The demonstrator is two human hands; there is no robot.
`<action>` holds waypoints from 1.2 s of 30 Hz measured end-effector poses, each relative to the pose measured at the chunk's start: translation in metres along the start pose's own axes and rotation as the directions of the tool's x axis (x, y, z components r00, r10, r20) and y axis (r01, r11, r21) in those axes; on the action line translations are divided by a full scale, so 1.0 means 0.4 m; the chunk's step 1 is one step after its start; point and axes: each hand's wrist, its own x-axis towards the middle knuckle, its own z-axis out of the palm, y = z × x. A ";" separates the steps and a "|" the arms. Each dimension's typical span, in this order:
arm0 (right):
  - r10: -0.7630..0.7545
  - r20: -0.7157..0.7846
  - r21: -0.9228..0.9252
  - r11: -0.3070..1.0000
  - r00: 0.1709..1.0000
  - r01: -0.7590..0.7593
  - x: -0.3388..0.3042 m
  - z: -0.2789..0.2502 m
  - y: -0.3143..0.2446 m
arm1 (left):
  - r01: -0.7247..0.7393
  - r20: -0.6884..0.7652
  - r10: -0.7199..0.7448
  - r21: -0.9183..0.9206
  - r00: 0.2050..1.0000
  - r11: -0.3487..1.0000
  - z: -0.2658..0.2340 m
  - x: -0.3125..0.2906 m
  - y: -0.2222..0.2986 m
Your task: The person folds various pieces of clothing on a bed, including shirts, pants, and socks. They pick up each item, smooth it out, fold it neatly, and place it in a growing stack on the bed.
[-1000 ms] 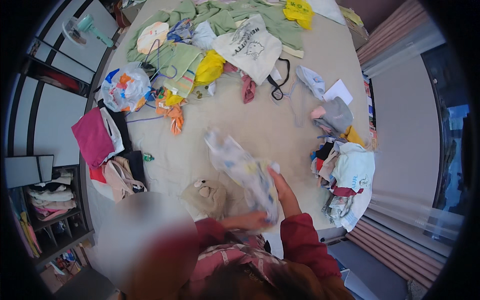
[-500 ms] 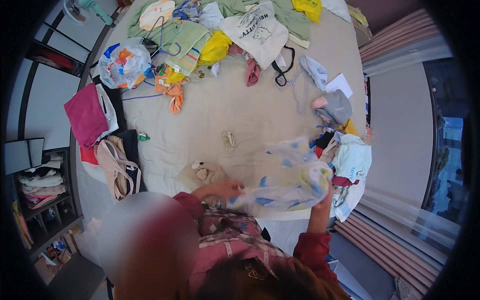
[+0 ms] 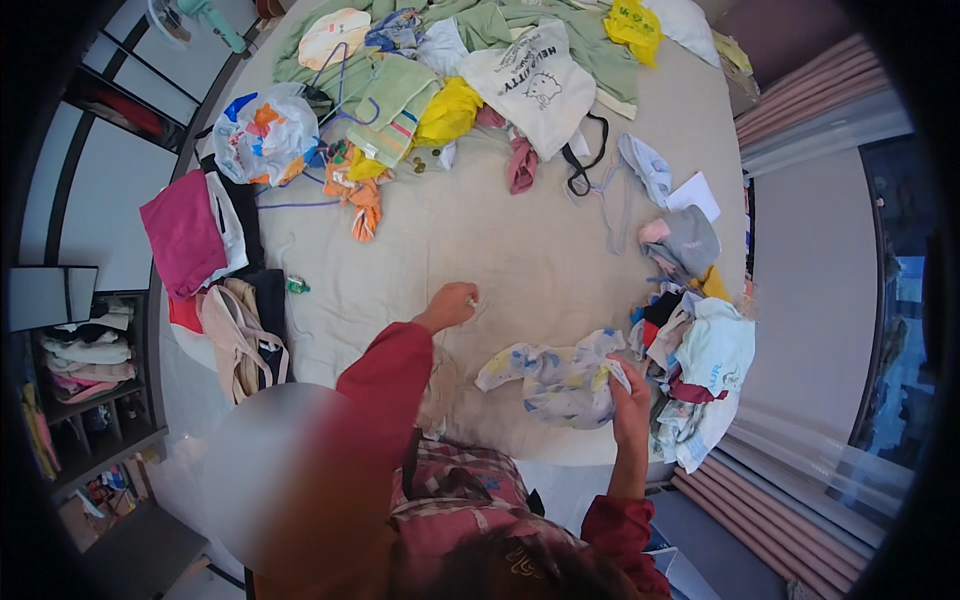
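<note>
Now left hand [image 3: 452, 305] off patterned cloth [image 3: 562, 380]; right hand [image 3: 629, 402] (still) on

Beige bed [image 3: 560, 255] with clothes [image 3: 714, 345], bags [image 3: 530, 95]

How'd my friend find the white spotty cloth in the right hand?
Find the big beige bed, then the right hand near its closest edge. It grips a white cloth; unlike the multicoloured clothes heap alongside, this has scattered blue and yellow patches.

On the bed [image 3: 560, 255], clothes [image 3: 712, 340] lie right of the held item [image 3: 558, 378].
</note>
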 end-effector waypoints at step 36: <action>-0.644 -0.094 -0.803 0.500 0.759 0.325 0.585 0.279 0.506 | 0.116 -0.467 0.003 0.227 0.884 0.967 -0.114 -0.178 -0.212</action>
